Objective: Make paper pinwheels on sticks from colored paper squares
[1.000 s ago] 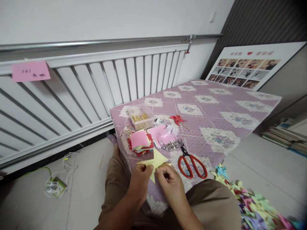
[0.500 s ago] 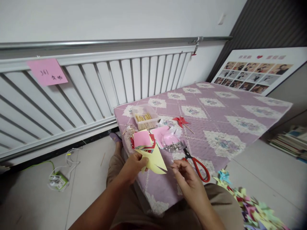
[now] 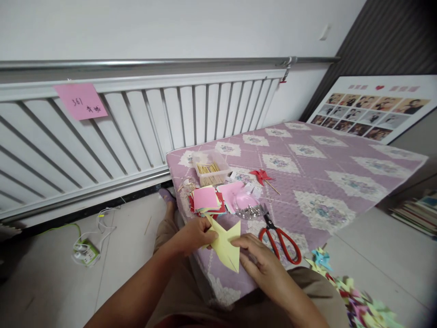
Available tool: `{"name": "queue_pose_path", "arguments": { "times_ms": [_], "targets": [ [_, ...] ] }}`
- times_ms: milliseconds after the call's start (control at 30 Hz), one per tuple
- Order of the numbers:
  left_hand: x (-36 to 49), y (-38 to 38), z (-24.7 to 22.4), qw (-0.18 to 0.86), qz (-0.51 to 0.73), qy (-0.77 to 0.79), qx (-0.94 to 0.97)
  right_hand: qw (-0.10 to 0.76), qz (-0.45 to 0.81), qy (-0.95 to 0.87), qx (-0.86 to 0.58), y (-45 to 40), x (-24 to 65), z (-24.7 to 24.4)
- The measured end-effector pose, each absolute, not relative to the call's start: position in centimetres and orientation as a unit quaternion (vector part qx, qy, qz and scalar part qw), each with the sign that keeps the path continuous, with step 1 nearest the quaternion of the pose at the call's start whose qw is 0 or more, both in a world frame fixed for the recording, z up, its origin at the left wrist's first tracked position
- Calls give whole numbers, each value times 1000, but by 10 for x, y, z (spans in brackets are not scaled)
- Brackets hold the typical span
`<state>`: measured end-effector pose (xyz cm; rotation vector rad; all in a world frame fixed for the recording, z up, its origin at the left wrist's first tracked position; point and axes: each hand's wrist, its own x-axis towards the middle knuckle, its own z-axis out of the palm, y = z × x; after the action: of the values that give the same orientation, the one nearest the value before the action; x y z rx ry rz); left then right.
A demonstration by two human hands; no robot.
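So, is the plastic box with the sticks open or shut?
Open: no lid covers the plastic box, and the sticks lie exposed inside it.

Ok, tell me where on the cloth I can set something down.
Free: the wide stretch of tablecloth right of the red pinwheel, between the scissors and the photo board. Crowded: the left end, where stick box, paper stack, metal bits and held yellow paper cluster.

Paper: between left hand and right hand, above the table
Box: on the table's left side, sticks inside
Paper stack: before the box
Scissors: right of the paper stack, near
Pinwheel: behind the scissors
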<state>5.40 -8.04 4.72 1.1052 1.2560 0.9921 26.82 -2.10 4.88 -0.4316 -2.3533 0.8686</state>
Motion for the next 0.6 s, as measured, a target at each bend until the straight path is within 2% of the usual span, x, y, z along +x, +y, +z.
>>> {"name": "queue_pose_path", "arguments": {
  "times_ms": [467,600],
  "targets": [
    [68,-87,55,451,379,596,545,246,538,-763,-261,-16,267,41],
    [71,-86,49,427,385,607,548,247,541,-760,-263,-18,266,42]
  ]
}}
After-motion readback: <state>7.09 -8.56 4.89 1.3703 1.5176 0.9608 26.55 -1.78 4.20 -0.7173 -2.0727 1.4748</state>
